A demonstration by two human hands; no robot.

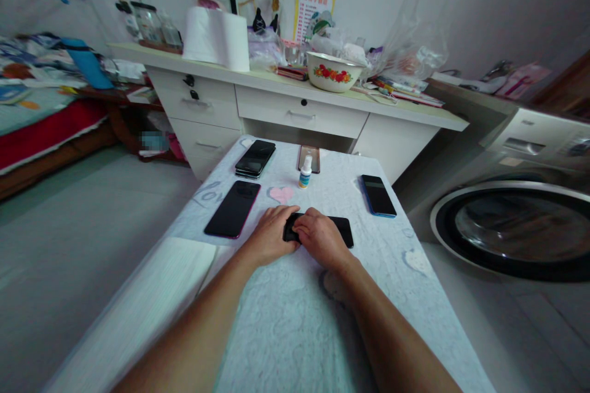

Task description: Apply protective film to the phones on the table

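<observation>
A black smartphone [343,230] lies crosswise on the patterned cloth of the table, its screen facing up. My left hand [271,236] grips its left end, with the thumb at the near edge and the fingers over the far edge. My right hand [320,236] presses on the same end of the screen with its fingers curled together; whatever they hold, if anything, is hidden. Just beyond my hands stands a small white spray bottle [305,173] with a blue and yellow label. To the left lies a larger phone [233,209] with a pink edge.
Stacked phones [255,158] lie at the far left of the table [286,331], a brownish phone case [315,159] behind the bottle, and a blue-edged phone [378,196] at right. A white desk [276,101] stands beyond, and a washing machine [520,196] at right.
</observation>
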